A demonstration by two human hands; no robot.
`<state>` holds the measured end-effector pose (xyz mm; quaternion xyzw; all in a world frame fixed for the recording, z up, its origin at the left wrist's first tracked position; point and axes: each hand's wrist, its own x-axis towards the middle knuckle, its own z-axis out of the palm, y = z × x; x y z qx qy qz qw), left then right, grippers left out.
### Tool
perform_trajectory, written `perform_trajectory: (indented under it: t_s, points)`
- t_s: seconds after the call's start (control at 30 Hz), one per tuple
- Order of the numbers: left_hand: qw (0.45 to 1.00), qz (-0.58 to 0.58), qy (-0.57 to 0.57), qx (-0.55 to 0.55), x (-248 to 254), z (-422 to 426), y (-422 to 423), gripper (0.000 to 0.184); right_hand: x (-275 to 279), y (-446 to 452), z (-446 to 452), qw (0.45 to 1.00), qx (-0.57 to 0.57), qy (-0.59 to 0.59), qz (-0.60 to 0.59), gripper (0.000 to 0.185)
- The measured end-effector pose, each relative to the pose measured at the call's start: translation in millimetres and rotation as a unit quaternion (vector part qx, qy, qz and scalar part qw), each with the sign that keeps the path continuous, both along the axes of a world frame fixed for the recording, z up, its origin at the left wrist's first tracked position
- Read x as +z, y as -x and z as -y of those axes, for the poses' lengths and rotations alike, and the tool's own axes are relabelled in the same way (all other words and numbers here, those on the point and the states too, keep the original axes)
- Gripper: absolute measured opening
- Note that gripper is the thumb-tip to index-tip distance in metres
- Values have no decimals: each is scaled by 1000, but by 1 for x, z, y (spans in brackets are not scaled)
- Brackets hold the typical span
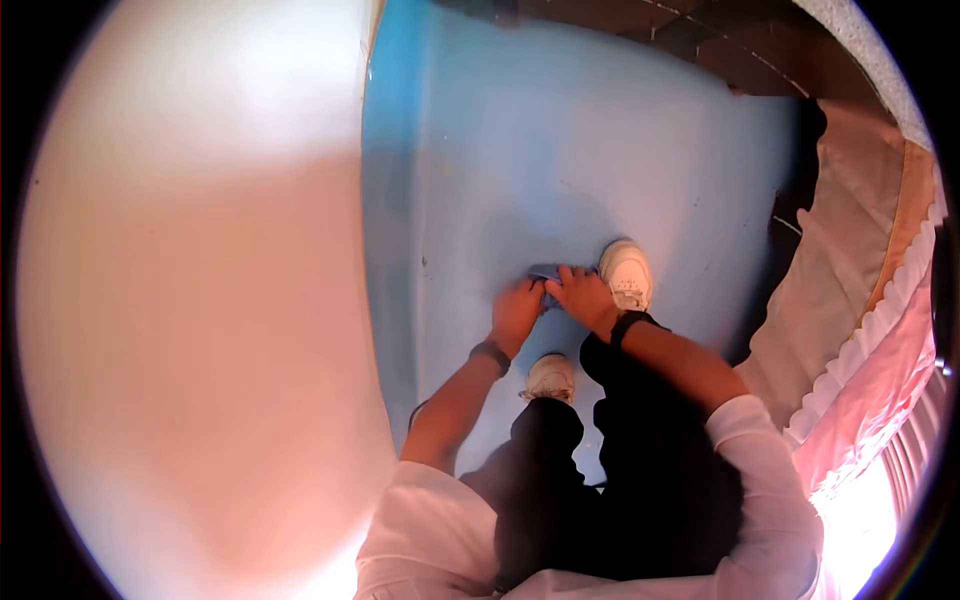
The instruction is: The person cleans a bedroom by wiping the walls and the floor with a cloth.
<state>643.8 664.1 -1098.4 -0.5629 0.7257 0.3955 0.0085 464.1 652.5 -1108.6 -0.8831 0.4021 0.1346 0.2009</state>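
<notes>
A small blue-grey cloth (546,272) is bunched between my two hands, above the light blue floor (560,120). My left hand (517,312) has its fingers closed on the cloth's left side. From the right, my right hand (582,297) grips the same cloth with bent fingers. The two hands nearly touch at the fingertips. A pale shoe (627,272) is just beyond my right hand, and the other shoe (550,378) is below the hands. Part of the cloth is hidden under the fingers.
A broad pale wall or panel (200,300) fills the left side. On the right hangs beige fabric (840,220) with a ruffled edge, beside pink fabric (870,400). Dark brown surfaces (700,35) lie along the top edge.
</notes>
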Motion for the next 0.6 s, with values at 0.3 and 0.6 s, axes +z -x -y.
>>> perform_trajectory:
  t_s: [0.3,0.6]
  points:
    - [993,10,-44,105,-26,-26,11,18,19,-18,-8,990,-106,-70,-64,27]
    - [994,74,-73,28,-6,-10,7,32,22,-10,-14,993,-48,-44,-93,48]
